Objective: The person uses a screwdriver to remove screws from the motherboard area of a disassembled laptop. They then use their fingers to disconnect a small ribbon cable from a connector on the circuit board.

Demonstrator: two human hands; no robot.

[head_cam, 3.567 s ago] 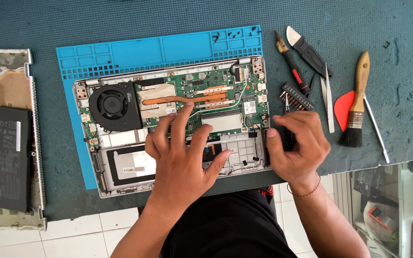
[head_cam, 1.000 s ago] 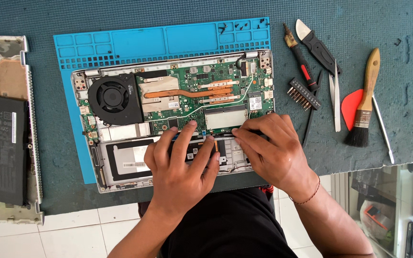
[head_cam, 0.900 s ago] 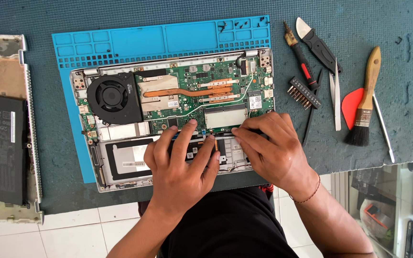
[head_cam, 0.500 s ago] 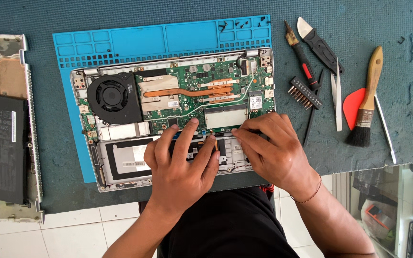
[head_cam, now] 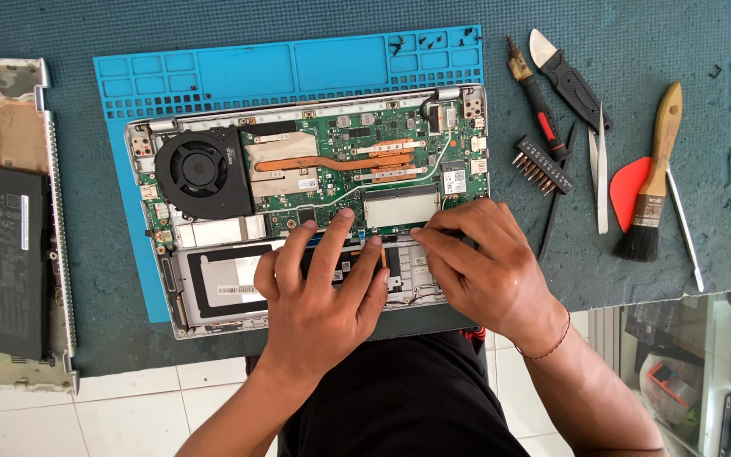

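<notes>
The opened laptop (head_cam: 315,199) lies on the blue mat (head_cam: 213,72), long axis left to right, hinges pointing away from the person. The left hand (head_cam: 323,288) rests flat, fingers spread, on its near half; the right hand (head_cam: 484,267) pinches fingertips together just beside it.

Matt green circuit board (head_cam: 332,144) crossed by dull copper heat pipes (head_cam: 340,162) – black plastic fan (head_cam: 202,172) beside, pale brushed-metal laptop shell (head_cam: 213,313) around. Smooth blue rubbery mat (head_cam: 289,63) on coarse, fuzzy teal felt (head_cam: 695,34). Worn wooden handle on the bristle brush (head_cam: 651,182) – glossy red plastic pick (head_cam: 628,188) near it
</notes>
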